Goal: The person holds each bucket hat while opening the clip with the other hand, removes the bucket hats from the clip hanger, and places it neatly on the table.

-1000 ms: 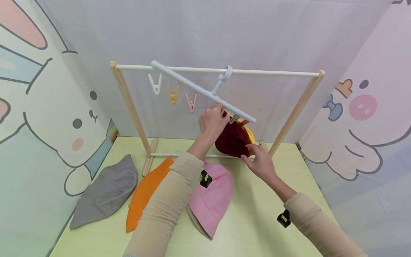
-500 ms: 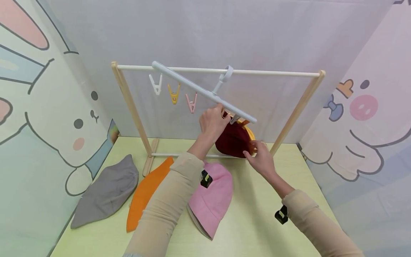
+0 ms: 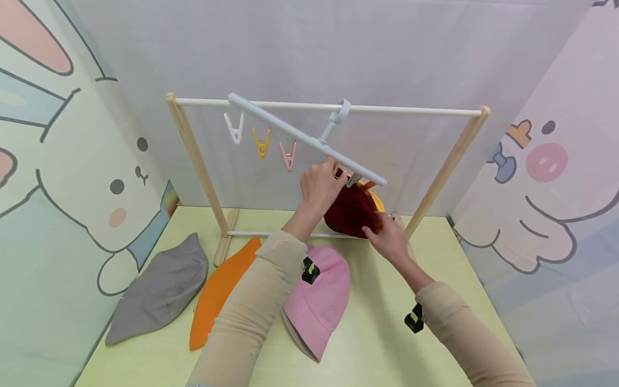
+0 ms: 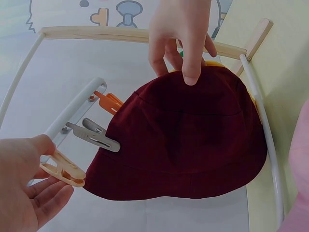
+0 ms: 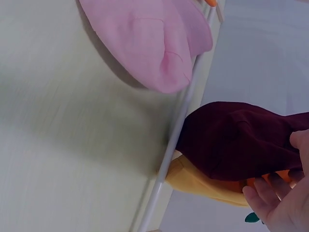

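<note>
My left hand pinches a beige clothes peg under the pale blue hanger, its tips right at the brim of a maroon bucket hat. A grey peg grips the same brim farther along. My right hand holds the maroon hat's crown, thumb on the front and fingers behind. In the right wrist view, the right hand has its fingertips between the maroon hat and a yellow hat behind it. An orange peg hangs at the hanger's end, partly hidden by the hat.
White, yellow and pink pegs hang from the hanger's left half. The hanger hooks over the rack's white bar. Grey, orange and pink hats lie on the table, below and left of my arms.
My right hand shifts slightly left, and its fingers slip behind the maroon hat while the thumb comes against its front. The left hand stays at the beige peg.
</note>
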Demonstrator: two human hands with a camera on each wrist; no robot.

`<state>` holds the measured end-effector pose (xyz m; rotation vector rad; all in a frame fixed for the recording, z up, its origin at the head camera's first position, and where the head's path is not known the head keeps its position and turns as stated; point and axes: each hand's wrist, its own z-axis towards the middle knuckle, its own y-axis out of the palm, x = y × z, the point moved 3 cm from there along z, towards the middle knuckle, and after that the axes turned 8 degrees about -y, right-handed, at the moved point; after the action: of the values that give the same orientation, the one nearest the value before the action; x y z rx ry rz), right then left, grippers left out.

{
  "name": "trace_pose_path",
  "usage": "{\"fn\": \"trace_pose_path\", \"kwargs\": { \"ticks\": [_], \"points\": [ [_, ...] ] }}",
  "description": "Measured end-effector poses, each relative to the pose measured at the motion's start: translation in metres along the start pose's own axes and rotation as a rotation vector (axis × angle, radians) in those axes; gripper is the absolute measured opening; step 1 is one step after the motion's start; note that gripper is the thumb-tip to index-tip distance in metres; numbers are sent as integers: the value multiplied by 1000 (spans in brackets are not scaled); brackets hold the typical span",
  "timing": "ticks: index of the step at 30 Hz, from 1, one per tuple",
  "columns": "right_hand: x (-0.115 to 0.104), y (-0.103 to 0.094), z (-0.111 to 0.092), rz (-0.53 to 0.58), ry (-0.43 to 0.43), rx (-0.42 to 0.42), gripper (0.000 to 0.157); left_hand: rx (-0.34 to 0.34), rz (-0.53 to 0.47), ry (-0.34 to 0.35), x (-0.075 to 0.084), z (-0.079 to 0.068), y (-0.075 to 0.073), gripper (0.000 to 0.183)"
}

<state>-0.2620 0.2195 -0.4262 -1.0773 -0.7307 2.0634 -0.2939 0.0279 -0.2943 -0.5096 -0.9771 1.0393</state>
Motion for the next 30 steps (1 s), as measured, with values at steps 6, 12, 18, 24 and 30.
{"fn": "trace_pose_path", "kwargs": {
  "ticks": [6,12,18,24,30],
  "points": [
    [0,7,4,8,56,9,48,12,2,5,0,0,0,23],
    [-1,7,7,21,111,19,45,15,7,4,0,0,0,22],
    [-1,8,9,26,134,41,43,-1,8,-9,0,0,0,22],
    [-1,12,10,23,133,77,37,-6,-2,-20,0,0,1,23],
    [-2,12,12,7,134,87,27,-6,-12,-19,0,0,2,23]
  ]
}}
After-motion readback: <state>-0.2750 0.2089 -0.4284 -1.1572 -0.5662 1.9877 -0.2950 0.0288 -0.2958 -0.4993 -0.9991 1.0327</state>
